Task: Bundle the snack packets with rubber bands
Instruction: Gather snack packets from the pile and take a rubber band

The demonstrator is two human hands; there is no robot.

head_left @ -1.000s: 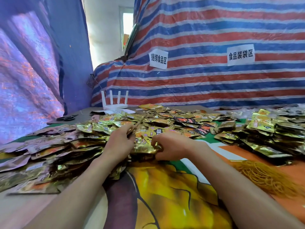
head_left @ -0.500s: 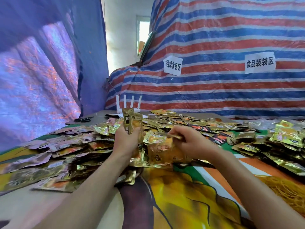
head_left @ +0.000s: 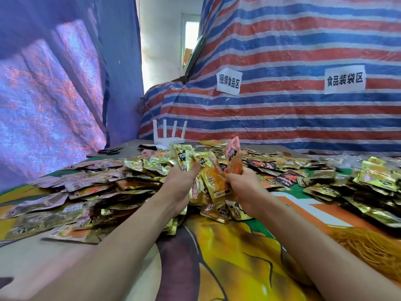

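The fingers of the left hand [head_left: 180,187] were hidden behind a fan of packets [head_left: 187,156]. Only the thumb was seen, pressed across their front. The right hand [head_left: 245,187] was clamped round a pink packet [head_left: 233,157], which was held upright with its lower end covered by the curled fingers. The two hands were held close together above the table. A gold packet [head_left: 213,181] with an orange picture hung between them, and which hand gripped it could not be told.

The heap of packets [head_left: 104,192] behind and left of the hands was blurred towards the left edge, so its print could not be read. A second heap [head_left: 373,181] was cut off by the right edge. The rubber bands [head_left: 368,246], a yellow tangle on the printed cloth [head_left: 227,257] near the right forearm, were also cut off there, and single bands could not be made out.

The packets were small, flat and shiny, mostly gold with orange or black panels, and lay loose and overlapping. No band was seen round any of them.

A white router [head_left: 169,137] and a pair of scissors [head_left: 108,151] were set behind the heap, in front of a striped tarp [head_left: 282,118].
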